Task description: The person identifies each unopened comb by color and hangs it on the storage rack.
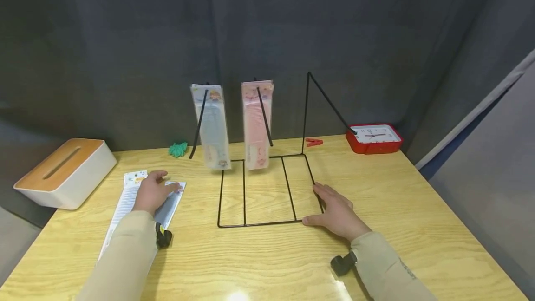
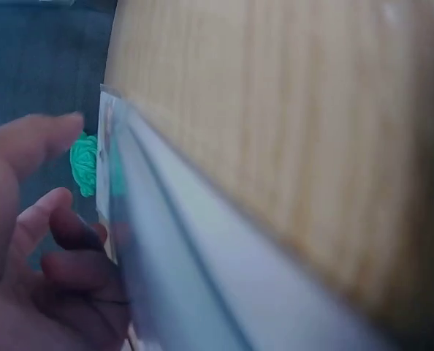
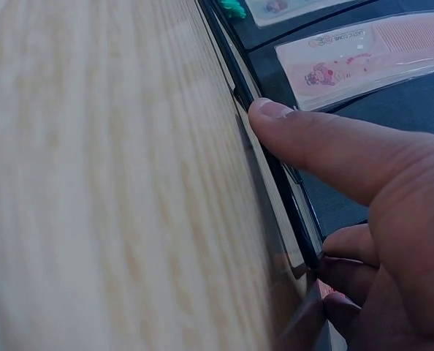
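Observation:
At the left of the table lie packaged combs [image 1: 123, 203] in clear sleeves. Over them is my left hand [image 1: 152, 193], its thumb and fingers apart; in the left wrist view the fingers are bent beside a blurred package [image 2: 180, 241], and I cannot tell whether they touch it. A black wire rack [image 1: 267, 223] stands in the middle. My right hand [image 1: 336, 210] rests on its front right corner, thumb on the front bar and fingers along the side bar. Pale blue packaged combs [image 1: 214, 129] hang on the rack's left hook, pink packaged combs [image 1: 256, 127] on the middle hook.
The rack's right hook [image 1: 330, 101] carries nothing and reaches toward a red clock [image 1: 374, 147]. A red clip [image 1: 314, 142] lies behind the rack. A green bundle [image 1: 178, 149] sits near the back edge, and a white tissue box [image 1: 79, 180] with a wooden lid stands far left.

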The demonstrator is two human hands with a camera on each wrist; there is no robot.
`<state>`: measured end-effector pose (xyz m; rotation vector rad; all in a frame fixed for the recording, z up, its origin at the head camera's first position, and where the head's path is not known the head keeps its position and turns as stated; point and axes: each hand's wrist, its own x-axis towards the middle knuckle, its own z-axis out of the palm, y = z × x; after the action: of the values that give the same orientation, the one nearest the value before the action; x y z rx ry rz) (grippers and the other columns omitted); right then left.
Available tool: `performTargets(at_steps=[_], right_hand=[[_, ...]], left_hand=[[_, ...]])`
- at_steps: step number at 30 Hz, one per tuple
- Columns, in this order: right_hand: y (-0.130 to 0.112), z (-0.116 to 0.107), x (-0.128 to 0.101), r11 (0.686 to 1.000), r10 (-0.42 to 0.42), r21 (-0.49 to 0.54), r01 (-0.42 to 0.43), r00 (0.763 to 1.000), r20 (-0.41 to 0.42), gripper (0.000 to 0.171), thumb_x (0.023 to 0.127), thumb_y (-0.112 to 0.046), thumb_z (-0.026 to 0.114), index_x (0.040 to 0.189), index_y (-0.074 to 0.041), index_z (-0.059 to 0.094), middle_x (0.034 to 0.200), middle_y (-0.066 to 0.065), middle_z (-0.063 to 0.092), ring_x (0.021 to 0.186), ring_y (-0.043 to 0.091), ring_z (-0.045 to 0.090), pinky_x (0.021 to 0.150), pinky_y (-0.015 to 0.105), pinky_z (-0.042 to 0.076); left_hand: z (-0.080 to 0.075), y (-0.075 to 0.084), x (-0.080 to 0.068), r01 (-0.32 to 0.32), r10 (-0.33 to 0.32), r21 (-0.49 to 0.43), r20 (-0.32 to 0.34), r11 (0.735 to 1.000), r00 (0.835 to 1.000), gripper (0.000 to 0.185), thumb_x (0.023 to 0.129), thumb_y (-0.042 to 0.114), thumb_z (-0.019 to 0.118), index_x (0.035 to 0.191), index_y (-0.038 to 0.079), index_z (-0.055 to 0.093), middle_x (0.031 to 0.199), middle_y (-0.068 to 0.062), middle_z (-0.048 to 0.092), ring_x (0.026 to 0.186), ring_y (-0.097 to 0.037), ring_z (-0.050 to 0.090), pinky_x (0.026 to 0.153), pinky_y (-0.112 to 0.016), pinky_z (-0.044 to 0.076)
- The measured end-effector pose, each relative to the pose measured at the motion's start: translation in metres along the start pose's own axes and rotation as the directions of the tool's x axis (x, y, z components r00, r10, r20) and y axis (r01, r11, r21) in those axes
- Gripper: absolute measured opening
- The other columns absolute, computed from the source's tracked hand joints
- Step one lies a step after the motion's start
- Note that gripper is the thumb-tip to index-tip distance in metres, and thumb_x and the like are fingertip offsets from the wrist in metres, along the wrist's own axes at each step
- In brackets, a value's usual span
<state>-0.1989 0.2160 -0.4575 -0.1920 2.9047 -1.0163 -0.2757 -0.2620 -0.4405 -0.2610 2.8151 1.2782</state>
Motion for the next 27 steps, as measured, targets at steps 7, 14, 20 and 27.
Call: performTargets(at_steps=[7,14,20,27], right_hand=[[0.0,0.0,0.0,1.0,-0.002,0.0,0.002,1.0,0.001,0.107,0.073,-0.048,0.087,0.153,0.001,0.036,0.159,0.022,0.031,0.147,0.044,0.022,0.108,0.066,0.015],[0.0,0.0,0.001,1.0,-0.01,-0.004,0.01,1.0,0.003,0.107,0.073,-0.047,0.087,0.153,0.002,0.036,0.159,0.022,0.032,0.148,0.044,0.022,0.108,0.066,0.016],[0.001,0.0,0.002,1.0,-0.012,-0.002,0.012,1.0,-0.001,0.106,0.073,-0.046,0.087,0.153,0.001,0.036,0.159,0.022,0.032,0.148,0.043,0.022,0.109,0.065,0.015],[0.002,0.001,0.001,1.0,-0.01,0.011,0.01,1.0,0.001,0.105,0.074,-0.046,0.087,0.153,0.001,0.036,0.16,0.022,0.031,0.148,0.043,0.021,0.11,0.065,0.013]], left_hand=[[0.0,0.007,-0.004,-0.017,0.012,0.248,0.021,0.969,1.0,0.078,0.093,0.04,0.07,0.147,-0.006,0.038,0.142,-0.036,0.046,0.125,-0.051,0.05,0.094,-0.058,0.047],[-0.003,0.008,-0.008,-0.027,0.005,0.298,0.076,0.954,0.997,0.075,0.09,0.045,0.073,0.132,-0.012,0.048,0.124,-0.035,0.057,0.105,-0.045,0.058,0.083,-0.051,0.049],[-0.004,0.007,-0.009,-0.106,0.091,0.208,0.082,0.972,0.993,0.046,0.091,0.036,0.074,0.076,0.009,0.041,0.067,-0.002,0.031,0.063,-0.02,0.035,0.058,-0.034,0.03],[-0.017,0.047,-0.036,-0.186,0.184,0.019,0.076,0.982,0.98,0.038,0.096,0.042,0.068,0.091,0.006,0.055,0.086,-0.005,0.052,0.076,-0.02,0.043,0.063,-0.033,0.036]])
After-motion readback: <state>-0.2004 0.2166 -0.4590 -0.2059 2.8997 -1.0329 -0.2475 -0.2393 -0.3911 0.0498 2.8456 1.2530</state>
